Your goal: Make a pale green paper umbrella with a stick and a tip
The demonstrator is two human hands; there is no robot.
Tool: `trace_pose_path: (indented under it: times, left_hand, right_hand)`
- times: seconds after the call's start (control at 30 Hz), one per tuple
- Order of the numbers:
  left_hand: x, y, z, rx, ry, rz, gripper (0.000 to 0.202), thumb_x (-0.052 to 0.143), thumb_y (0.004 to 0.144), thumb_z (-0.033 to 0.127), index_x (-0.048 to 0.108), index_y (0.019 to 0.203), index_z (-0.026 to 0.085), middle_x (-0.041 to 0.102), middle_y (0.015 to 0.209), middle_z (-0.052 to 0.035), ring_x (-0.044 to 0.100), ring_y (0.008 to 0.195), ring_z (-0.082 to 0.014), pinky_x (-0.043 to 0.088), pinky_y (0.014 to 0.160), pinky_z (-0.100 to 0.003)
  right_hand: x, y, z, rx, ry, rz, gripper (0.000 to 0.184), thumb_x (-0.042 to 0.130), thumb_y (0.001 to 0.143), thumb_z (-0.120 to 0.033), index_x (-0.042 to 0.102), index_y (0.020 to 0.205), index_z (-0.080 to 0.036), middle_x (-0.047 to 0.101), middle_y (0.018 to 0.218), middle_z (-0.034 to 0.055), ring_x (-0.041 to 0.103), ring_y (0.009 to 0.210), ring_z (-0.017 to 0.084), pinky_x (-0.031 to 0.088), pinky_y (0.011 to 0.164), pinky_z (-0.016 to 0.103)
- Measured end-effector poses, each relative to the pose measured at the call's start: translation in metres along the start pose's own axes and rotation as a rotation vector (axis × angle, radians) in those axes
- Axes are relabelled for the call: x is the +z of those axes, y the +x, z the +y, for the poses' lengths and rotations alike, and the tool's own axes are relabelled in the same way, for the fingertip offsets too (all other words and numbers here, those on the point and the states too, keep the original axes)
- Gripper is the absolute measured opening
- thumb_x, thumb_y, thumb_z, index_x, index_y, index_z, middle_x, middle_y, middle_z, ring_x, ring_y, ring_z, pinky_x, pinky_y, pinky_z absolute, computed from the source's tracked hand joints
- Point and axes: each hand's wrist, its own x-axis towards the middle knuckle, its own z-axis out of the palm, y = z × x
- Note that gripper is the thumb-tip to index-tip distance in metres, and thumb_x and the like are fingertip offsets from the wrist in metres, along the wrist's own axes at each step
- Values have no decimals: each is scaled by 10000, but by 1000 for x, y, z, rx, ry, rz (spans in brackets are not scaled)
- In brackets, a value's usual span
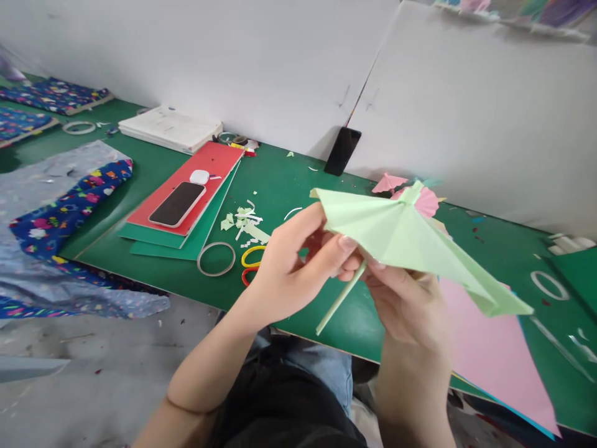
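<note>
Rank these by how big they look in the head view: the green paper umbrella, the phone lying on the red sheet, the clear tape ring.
1. Green paper umbrella, held by both the left hand and the right hand, though it is nearest the camera, which inflates it.
2. Phone.
3. Clear tape ring.

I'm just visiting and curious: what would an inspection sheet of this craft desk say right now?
Surface: green table, strewn with paper scraps.
Job's things: light green paper umbrella with a paper stick, held above the table edge.
Clutter: stack of red and green card sheets with a phone and a small white case on top; tape rings; pink sheet; white book; patterned cloth.
Grippers: left hand pinches the umbrella's canopy edge; right hand holds it by the stick underneath.
Cables: nothing seen.
Surroundings: white wall boards with a second dark phone leaning against them; grey floor.
</note>
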Motion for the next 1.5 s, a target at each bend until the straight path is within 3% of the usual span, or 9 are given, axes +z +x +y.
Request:
trace_pose_path:
  times: [0.33,0.63,0.87,1.0,1.1,1.2,1.3,1.4,1.5]
  left_hand:
    - [11,-2,0,155,20,171,154,537,899,179,591,758,209,556,588,47,557,479,-86,490,449,-217]
    - [19,-1,-4,149,328,411,228,552,803,101,457,611,178,388,537,60,336,451,-50,290,399,-178]
    - [15,-1,-12,-159,123,228,266,439,922,255,437,663,194,413,561,46,374,458,-66,322,409,-185]
    - [9,0,-20,-114,544,282,338,366,945,241,389,611,196,466,610,4,452,574,-120,363,530,-247]
    - [2,-5,-27,-131,713,289,348,294,973,303,475,694,198,522,694,-34,520,742,-175,404,655,-292]
    - [-1,-16,-33,-254,659,284,344,287,974,405,538,915,177,544,769,-49,543,825,-194,426,733,-316]
    - [6,-30,-36,-342,486,89,287,384,952,415,518,1022,171,575,858,-59,561,849,-186,443,743,-306]
    - [19,-40,-39,-401,348,-91,193,430,950,352,509,900,183,561,700,2,553,679,-136,436,636,-249]
    - [26,-42,-40,-418,216,-46,260,365,978,319,481,792,180,428,495,74,426,440,-72,369,496,-197]
  right_hand:
    - [-19,-9,17,-34,-26,-26,54,669,757,-340,701,799,-331,690,651,29,628,1029,315,487,908,547]
    - [-6,-2,27,-170,-26,82,157,686,741,-269,707,893,-301,725,947,25,666,934,288,537,819,503]
    - [0,-2,26,-155,21,121,140,712,714,-274,710,852,-294,689,706,-19,574,476,141,532,507,316]
    - [2,5,33,-147,-9,180,193,750,664,-281,706,848,-240,684,724,4,603,545,158,568,622,373]
    - [1,11,40,-146,-22,225,216,752,659,-303,691,845,-212,687,735,13,624,585,168,570,704,419]
    - [0,14,44,-135,-27,264,210,730,675,-310,678,851,-207,699,777,24,646,620,174,564,721,419]
    - [2,15,45,-157,-18,297,208,681,688,-310,666,876,-223,714,864,38,676,776,215,546,770,439]
    - [5,13,44,-139,13,309,161,696,669,-262,671,825,-230,719,819,20,681,835,217,539,801,415]
    - [3,13,40,-106,37,287,121,767,616,-233,671,685,-211,709,754,8,683,812,195,536,826,370]
